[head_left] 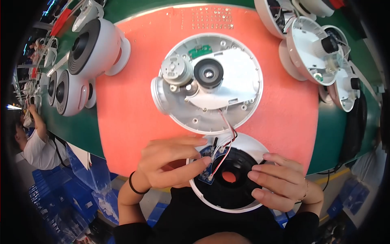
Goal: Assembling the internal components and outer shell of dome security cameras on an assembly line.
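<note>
My left hand [170, 162] rests on the left rim of a round white shell with a black inner ring [233, 179], its fingertips touching a small blue circuit board [209, 166] inside the shell. My right hand [276, 181] grips the shell's right rim, fingers curled over the black ring. Red, black and white wires [227, 138] run from the board up to a round white base [213, 83] lying on the orange mat [134, 105]. That base carries a silver motor [176, 71], a black lens-like part [208, 73] and a small green board [199, 51].
Finished white round units [95, 46] stand at the left on the green bench. Open white shells with parts inside [317, 49] pile up at the upper right. A person in a white shirt [34, 146] works at the far left. Blue crates [73, 195] sit below the bench.
</note>
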